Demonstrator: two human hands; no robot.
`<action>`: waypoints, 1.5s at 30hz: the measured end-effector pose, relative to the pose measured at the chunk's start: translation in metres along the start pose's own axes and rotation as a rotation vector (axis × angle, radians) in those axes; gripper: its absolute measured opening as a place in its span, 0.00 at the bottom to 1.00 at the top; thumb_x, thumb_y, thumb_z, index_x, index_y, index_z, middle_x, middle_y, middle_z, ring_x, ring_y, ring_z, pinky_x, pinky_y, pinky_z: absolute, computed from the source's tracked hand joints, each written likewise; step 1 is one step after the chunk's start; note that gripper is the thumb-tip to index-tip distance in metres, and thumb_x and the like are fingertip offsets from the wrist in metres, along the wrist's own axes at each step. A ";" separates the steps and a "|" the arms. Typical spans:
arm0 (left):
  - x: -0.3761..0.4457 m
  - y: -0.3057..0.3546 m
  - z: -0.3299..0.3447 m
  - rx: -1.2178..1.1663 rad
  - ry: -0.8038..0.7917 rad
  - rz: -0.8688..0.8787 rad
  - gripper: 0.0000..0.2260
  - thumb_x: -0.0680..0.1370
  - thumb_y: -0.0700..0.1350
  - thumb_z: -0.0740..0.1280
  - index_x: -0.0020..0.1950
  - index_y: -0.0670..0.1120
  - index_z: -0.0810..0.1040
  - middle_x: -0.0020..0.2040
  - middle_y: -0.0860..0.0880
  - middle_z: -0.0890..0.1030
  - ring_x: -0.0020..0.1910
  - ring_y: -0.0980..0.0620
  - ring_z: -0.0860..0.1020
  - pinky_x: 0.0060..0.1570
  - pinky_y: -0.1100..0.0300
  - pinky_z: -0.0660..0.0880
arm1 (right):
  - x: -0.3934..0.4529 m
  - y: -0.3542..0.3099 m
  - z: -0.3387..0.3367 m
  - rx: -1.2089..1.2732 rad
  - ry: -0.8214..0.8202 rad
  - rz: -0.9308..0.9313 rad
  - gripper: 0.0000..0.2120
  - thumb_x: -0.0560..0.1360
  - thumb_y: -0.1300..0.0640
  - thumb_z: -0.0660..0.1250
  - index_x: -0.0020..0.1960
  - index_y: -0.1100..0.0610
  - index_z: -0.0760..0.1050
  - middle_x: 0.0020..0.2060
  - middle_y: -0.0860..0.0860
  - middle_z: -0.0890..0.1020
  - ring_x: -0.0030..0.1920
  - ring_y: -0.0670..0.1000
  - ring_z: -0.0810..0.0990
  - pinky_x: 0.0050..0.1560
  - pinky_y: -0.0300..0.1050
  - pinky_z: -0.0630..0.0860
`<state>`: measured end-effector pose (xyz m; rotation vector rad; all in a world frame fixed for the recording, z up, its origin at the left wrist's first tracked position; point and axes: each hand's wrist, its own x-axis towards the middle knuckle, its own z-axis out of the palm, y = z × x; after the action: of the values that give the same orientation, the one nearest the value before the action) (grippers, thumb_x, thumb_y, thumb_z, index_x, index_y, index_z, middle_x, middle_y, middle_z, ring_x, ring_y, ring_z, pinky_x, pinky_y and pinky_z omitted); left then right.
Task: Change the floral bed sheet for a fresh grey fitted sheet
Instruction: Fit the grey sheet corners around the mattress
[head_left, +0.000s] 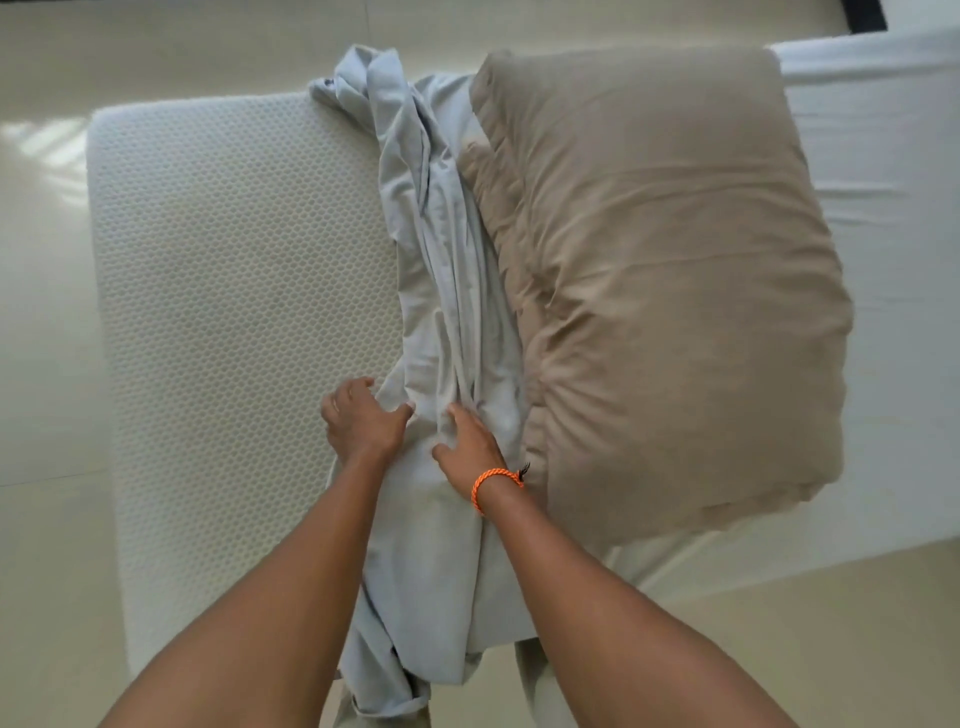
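Note:
The grey fitted sheet (441, 270) lies bunched in a long ridge across the middle of the bare white honeycomb-textured mattress (234, 270), its near end hanging over the front edge. My left hand (361, 418) grips a fold on the left side of the ridge, fingers curled into the cloth. My right hand (470, 449), with an orange cord bracelet on the wrist, rests on the ridge's right side, fingers tucked into the folds. No floral sheet is in view.
A large beige pillow (660, 280) lies on the mattress right of the sheet, touching it. Farther right the mattress is covered in white fabric (883, 156). Pale tiled floor (47, 338) surrounds the bed.

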<state>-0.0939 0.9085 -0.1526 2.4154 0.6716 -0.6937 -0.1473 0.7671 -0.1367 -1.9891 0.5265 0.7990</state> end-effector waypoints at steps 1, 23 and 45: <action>0.004 -0.005 0.002 -0.053 -0.039 0.018 0.37 0.76 0.54 0.76 0.81 0.47 0.65 0.81 0.46 0.65 0.82 0.41 0.56 0.77 0.38 0.63 | 0.002 0.004 0.007 0.048 0.020 0.012 0.34 0.78 0.59 0.67 0.82 0.53 0.60 0.81 0.50 0.64 0.80 0.52 0.63 0.78 0.42 0.60; -0.018 -0.082 -0.066 -0.526 -0.488 -0.091 0.06 0.70 0.45 0.71 0.38 0.43 0.78 0.33 0.50 0.77 0.34 0.50 0.75 0.34 0.58 0.71 | -0.049 -0.017 0.161 0.129 0.280 0.072 0.52 0.68 0.35 0.74 0.83 0.44 0.49 0.81 0.44 0.60 0.80 0.47 0.62 0.77 0.52 0.67; -0.084 -0.273 -0.173 -1.074 -0.684 -0.040 0.10 0.77 0.40 0.69 0.57 0.39 0.81 0.49 0.42 0.83 0.46 0.46 0.83 0.46 0.56 0.80 | -0.205 -0.066 0.340 -0.459 0.890 -0.257 0.19 0.72 0.61 0.66 0.62 0.57 0.74 0.56 0.55 0.78 0.55 0.58 0.76 0.52 0.53 0.73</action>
<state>-0.2593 1.1874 -0.0727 1.0950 0.5716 -0.8181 -0.3607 1.1044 -0.0832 -2.7418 0.5897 -0.1991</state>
